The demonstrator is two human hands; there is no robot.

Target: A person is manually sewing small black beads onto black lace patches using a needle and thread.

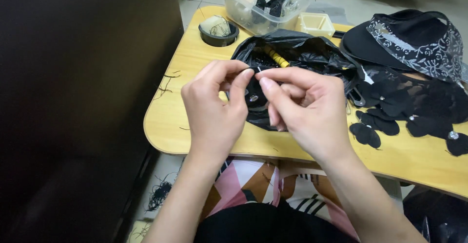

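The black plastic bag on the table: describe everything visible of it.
The black plastic bag is thin, glossy and crumpled, lying open on the light wooden table behind the hands. A yellow spool lies in its mouth. Its near part is hidden by the left hand and the right hand. A clear plastic container stands just behind it, and black fabric flowers lie at its right.

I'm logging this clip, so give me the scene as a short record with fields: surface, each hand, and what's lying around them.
surface: small wooden table
left hand: fingertips pinched at a small black piece with a shiny bead
right hand: thumb and forefinger pinched, a thin needle tip showing
behind hands: open black plastic bag with a yellow spool
right side: black fabric petals, black visor hat with lace
far edge: clear plastic tub, small black bowl
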